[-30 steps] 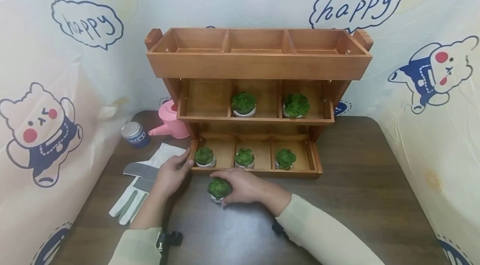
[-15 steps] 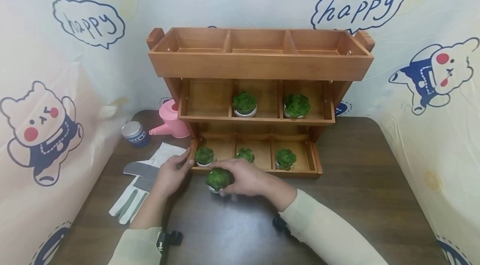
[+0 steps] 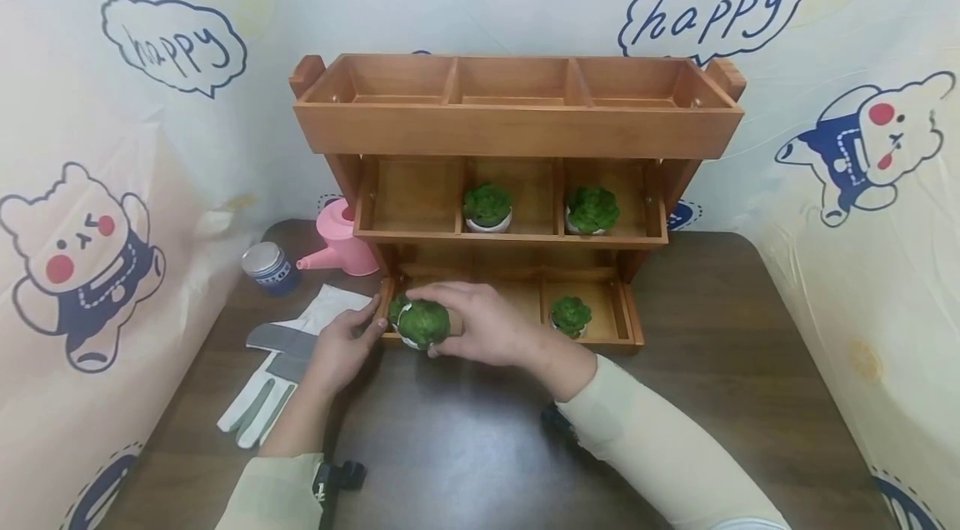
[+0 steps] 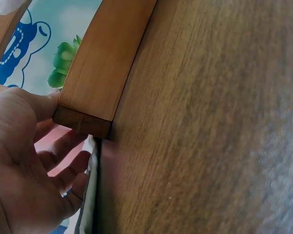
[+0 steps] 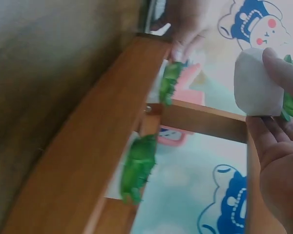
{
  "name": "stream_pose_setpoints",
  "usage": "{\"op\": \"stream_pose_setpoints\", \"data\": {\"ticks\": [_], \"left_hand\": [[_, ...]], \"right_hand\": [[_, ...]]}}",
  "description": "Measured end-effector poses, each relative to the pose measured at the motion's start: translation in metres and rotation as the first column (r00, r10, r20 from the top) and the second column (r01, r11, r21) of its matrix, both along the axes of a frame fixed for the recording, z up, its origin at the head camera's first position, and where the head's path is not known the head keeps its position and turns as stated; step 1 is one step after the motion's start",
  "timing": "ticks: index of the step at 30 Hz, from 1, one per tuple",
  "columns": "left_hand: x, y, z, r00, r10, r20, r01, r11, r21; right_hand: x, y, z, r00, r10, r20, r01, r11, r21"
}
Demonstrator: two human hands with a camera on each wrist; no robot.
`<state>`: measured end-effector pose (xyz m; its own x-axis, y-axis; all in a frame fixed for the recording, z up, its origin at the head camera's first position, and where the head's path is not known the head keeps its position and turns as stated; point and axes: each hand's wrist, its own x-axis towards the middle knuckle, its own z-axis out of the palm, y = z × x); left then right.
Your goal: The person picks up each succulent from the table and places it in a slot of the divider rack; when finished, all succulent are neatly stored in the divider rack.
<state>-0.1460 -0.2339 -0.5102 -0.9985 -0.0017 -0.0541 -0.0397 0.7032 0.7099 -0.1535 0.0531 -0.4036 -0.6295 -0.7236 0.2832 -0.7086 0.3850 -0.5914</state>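
Note:
My right hand [image 3: 491, 326] holds a small potted succulent [image 3: 423, 323] by its white pot [image 5: 258, 83], raised over the front of the bottom left compartment. The left hand [image 3: 341, 351] grips the left front corner of the bottom tray [image 4: 102, 63], thumb on the inner side. Behind the held plant, another succulent [image 3: 397, 309] is mostly covered; the right wrist view shows it as a green plant [image 5: 171, 80] beside the left hand. The bottom middle succulent [image 5: 139, 168] is hidden by the right hand in the head view. One more succulent [image 3: 572, 315] sits at bottom right.
The three-tier wooden shelf [image 3: 517, 134] has succulents in its middle tier, centre [image 3: 487, 207] and right [image 3: 592, 209]. Left of it stand a pink watering can [image 3: 347, 240] and a blue jar [image 3: 270, 267]. Work gloves [image 3: 258, 401] lie beside the left forearm.
My right hand has lifted the potted succulent from in front of the shelf, up and forward to the bottom left compartment. The left hand has stayed on the tray corner.

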Motion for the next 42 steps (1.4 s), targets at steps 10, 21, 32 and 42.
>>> {"op": "stream_pose_setpoints", "data": {"ticks": [10,21,32,42], "left_hand": [[0.0,-0.001,0.001,1.0,0.005,0.02,-0.005,1.0,0.008],[-0.001,-0.003,0.0,1.0,0.005,0.0,-0.005,1.0,0.01],[-0.002,-0.002,0.002,1.0,0.001,0.017,-0.001,1.0,0.009],[0.001,0.0,0.001,0.997,0.015,0.073,-0.016,1.0,0.011]], "right_hand": [[-0.009,-0.004,0.035,0.999,0.005,-0.042,-0.007,0.999,-0.054],[-0.022,-0.012,0.068,0.994,-0.063,-0.09,0.058,0.996,-0.067],[-0.04,-0.028,0.098,0.989,-0.14,-0.048,0.138,0.99,-0.04],[-0.056,-0.047,0.1,0.966,-0.257,-0.03,0.257,0.966,0.0]]}}
